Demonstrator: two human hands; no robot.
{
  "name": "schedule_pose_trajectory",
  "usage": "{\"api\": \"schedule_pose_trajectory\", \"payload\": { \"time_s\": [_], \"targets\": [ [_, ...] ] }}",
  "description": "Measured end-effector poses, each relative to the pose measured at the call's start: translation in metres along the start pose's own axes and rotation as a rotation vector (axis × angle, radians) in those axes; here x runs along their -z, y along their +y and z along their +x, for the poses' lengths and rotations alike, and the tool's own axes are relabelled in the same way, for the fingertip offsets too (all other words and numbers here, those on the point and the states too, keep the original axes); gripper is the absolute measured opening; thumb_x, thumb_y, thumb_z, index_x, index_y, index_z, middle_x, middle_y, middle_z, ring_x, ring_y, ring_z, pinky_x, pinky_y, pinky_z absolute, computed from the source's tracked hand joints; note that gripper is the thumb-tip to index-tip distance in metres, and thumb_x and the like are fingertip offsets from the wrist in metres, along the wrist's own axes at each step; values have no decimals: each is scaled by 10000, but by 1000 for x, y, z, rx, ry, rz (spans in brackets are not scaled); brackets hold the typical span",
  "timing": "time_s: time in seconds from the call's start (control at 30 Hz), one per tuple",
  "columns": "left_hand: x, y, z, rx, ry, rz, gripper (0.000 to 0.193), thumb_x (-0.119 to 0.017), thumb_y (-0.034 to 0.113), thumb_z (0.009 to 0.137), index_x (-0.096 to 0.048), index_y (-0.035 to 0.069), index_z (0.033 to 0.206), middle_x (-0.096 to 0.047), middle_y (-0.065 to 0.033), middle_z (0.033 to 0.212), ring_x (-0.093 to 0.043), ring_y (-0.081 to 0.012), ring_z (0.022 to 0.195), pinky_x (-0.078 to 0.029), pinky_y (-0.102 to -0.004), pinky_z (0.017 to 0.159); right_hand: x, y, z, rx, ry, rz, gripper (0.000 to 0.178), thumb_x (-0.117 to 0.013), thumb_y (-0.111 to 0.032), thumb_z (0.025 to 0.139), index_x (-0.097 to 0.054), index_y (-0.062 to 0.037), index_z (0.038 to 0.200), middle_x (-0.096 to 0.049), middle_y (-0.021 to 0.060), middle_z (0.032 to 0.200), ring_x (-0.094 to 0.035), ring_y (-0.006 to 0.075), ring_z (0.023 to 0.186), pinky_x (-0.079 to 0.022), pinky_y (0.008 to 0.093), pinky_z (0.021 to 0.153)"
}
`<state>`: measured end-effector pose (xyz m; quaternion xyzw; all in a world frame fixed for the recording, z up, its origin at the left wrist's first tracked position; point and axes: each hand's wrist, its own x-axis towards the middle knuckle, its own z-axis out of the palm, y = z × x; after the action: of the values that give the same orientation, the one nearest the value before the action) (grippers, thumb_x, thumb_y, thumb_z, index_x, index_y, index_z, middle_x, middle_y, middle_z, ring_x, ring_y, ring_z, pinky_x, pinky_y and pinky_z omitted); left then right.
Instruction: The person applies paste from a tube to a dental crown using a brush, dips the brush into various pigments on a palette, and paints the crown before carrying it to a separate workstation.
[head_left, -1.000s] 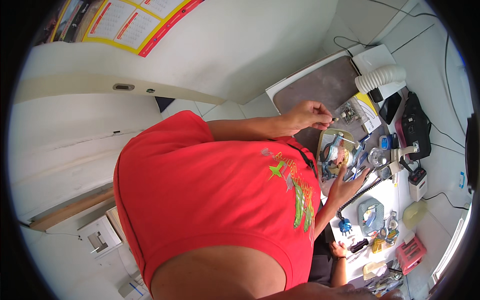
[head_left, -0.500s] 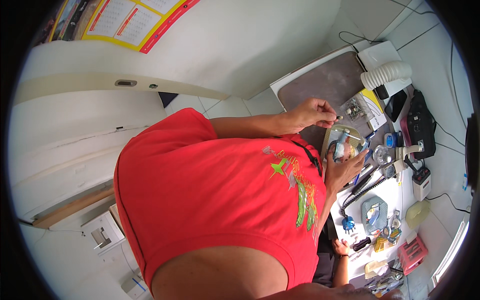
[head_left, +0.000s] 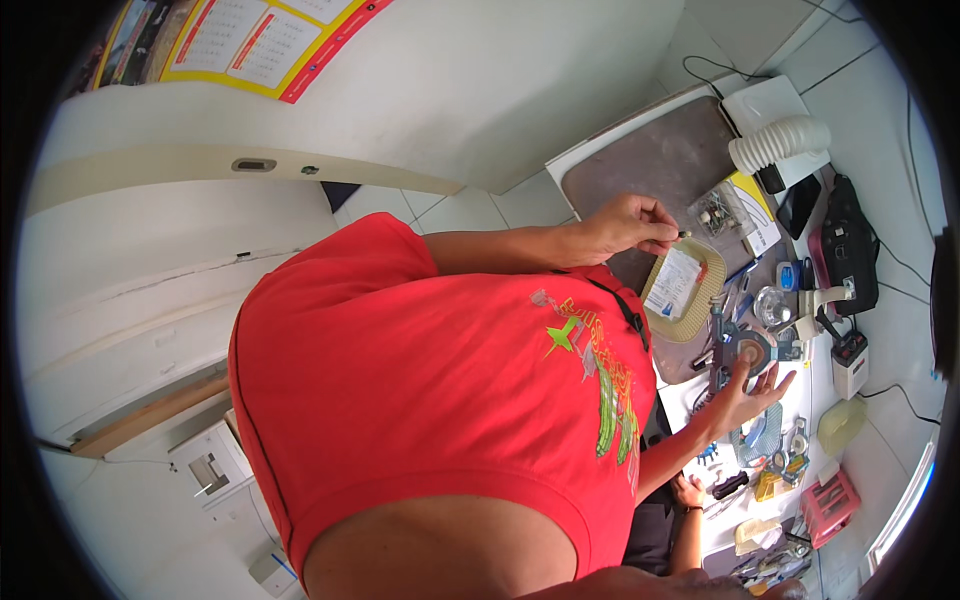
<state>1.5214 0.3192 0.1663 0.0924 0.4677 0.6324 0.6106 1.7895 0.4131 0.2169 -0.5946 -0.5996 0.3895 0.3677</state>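
Observation:
My left hand (head_left: pixel 630 228) is closed in a pinch on a small, shiny, dark-and-gold piece (head_left: pixel 684 235), too small to name. It is above the corner of a yellowish woven tray (head_left: pixel 708 318), which has a written paper slip (head_left: pixel 675 282) and a small red thing in it. Lower in the view, my right hand (head_left: pixel 735 405) has its fingers spread, with the thumb against the round plate of a blue-grey articulator (head_left: pixel 752 345). That articulator overlaps the edge of the white worktop. Whether it rests there or is still partly borne by the hand is unclear.
Beyond the tray are a clear box of small burs (head_left: pixel 718 212), a white ribbed hose (head_left: pixel 780 147), a glass jar (head_left: pixel 770 305) and a black bag (head_left: pixel 846 245). A co-worker's hand (head_left: pixel 688 490) rests on the white worktop (head_left: pixel 722 520) near a blue-grey tray and several tools.
My right hand has carried the articulator out of the woven tray, down and rightward in the view, uncovering the paper slip. Its fingers have spread. My left hand keeps its pinch almost in place.

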Motion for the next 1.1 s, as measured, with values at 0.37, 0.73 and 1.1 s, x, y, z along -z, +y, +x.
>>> {"api": "schedule_pose_trajectory", "payload": {
  "time_s": [0.37, 0.73, 1.1],
  "targets": [
    [10, 3, -2, -47, 1, -7, 209, -696, 144, 870, -596, -4, 979, -650, -99, 980, -639, -129, 873, -558, -264, 821, 26, 27, 8, -70, 107, 51, 805, -721, -175, 823, -257, -44, 1468, -409, 255, 1315, -567, 258, 1058, -469, 335, 902],
    [9, 4, -8, -36, 11, -9, 210, -697, 145, 870, -595, -7, 972, -648, -95, 976, -640, -131, 867, -560, -266, 817, 20, 14, 2, -112, 119, -28, 832, -745, -185, 791, -278, -58, 1467, -408, 260, 1358, -511, 299, 1173, -444, 374, 955],
    [14, 4, -14, -49, 63, 26, 193, -693, 128, 870, -601, -7, 972, -652, -96, 964, -642, -127, 857, -565, -257, 797, 14, 16, 17, 88, -20, -638, 870, -744, -396, 737, -353, -54, 1434, -441, 267, 1342, -469, 376, 1226, -393, 443, 1020]
  ]
}}
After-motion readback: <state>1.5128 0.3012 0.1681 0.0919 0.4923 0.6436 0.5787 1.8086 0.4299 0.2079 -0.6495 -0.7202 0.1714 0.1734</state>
